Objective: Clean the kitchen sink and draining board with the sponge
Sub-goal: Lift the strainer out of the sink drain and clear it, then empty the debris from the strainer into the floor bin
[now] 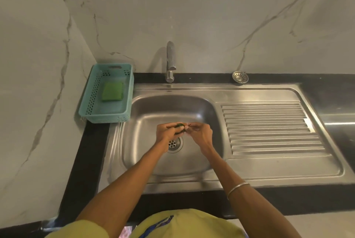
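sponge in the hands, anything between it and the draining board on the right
Nothing visible. Both the left hand and right hand hold the dark green sponge over the sink bowl. The ribbed draining board beside it lies bare; the loose strainer sits behind on the counter.

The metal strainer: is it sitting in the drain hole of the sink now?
No, the metal strainer lies on the black counter behind the draining board, while the drain hole stays uncovered.

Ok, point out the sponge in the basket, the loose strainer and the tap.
sponge in the basket [112,91], head view, middle of its green top face.
loose strainer [240,77], head view, its slotted centre.
tap [170,59], head view, upright spout body.
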